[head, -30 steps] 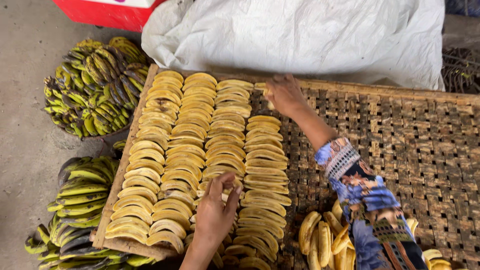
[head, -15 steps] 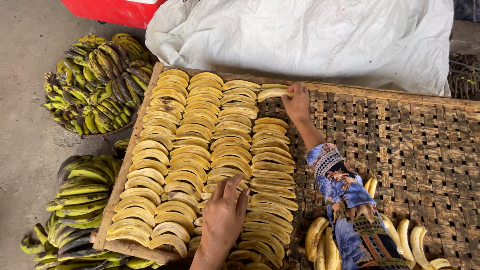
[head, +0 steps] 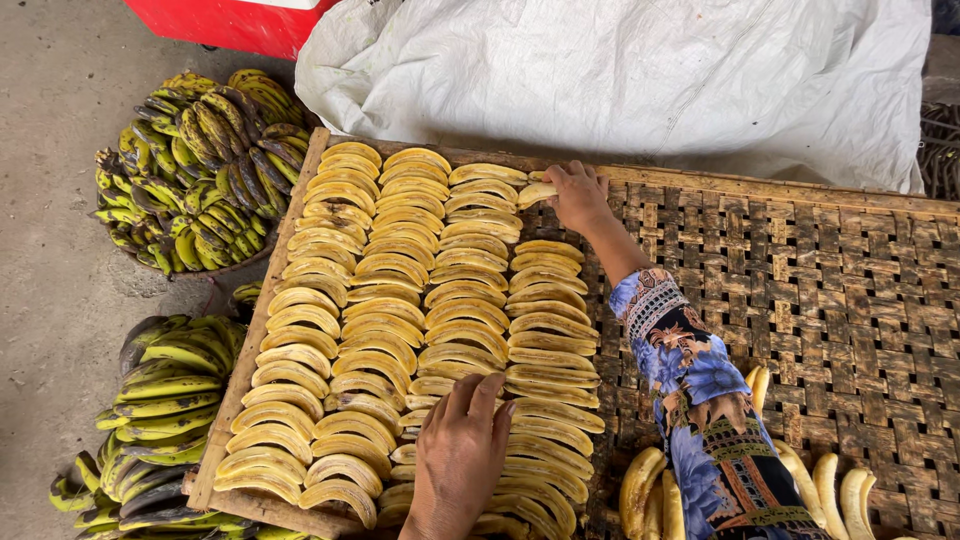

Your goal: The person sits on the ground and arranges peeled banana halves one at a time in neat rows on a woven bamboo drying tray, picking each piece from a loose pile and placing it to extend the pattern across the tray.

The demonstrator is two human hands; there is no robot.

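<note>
Head view: a peeled banana half (head: pixel 535 190) is held in the closed grip of the right hand (head: pixel 580 196) at the far edge of the woven tray (head: pixel 820 300). The left hand (head: pixel 458 455) is laid flat, fingers loosely spread and holding nothing, on the rows of peeled bananas (head: pixel 400 320).

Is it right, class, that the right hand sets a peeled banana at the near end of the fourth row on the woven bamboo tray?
Not quite. The head view shows the right hand setting the peeled banana at the far end of the fourth row, by the woven bamboo tray's top edge, not the near end.
</note>
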